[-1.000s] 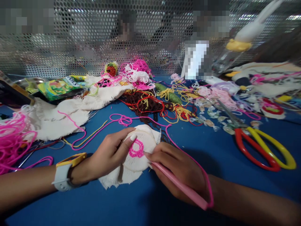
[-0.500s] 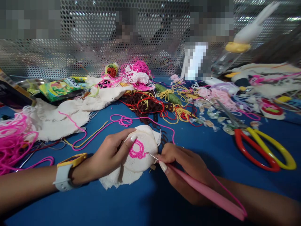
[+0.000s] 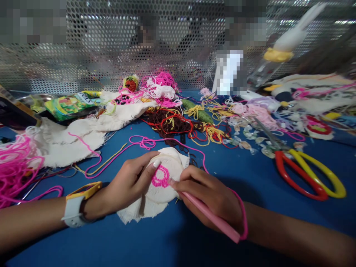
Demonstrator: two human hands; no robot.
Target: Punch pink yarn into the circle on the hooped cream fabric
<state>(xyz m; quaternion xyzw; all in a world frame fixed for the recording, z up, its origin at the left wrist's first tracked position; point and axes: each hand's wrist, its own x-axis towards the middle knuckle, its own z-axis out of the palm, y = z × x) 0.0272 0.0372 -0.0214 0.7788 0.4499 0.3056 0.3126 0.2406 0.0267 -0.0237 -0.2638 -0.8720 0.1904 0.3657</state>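
A small embroidery hoop (image 3: 169, 168) with white cloth lies tilted on the blue table (image 3: 139, 241). A pink stitched ring (image 3: 161, 177) shows on the cloth. My left hand (image 3: 125, 185) grips the hoop's left rim, thumb on the cloth. My right hand (image 3: 211, 196) holds a pink punch needle tool (image 3: 211, 218) like a pen, its tip pressed into the cloth beside the pink ring. Pink yarn (image 3: 200, 157) runs from the tool across the table.
Red and yellow scissors (image 3: 308, 174) lie at the right. Tangled yarn (image 3: 178, 122) in several colours, white cloth pieces (image 3: 72, 137) and a green packet (image 3: 69, 105) fill the back. Loose pink yarn (image 3: 13, 163) sits at far left. A perforated metal screen (image 3: 97, 44) stands behind; people sit beyond it.
My right hand pulled the tool back from the cloth half a second ago, baring the metal needle, and has now pushed it in again. My left hand has stayed on the hoop.
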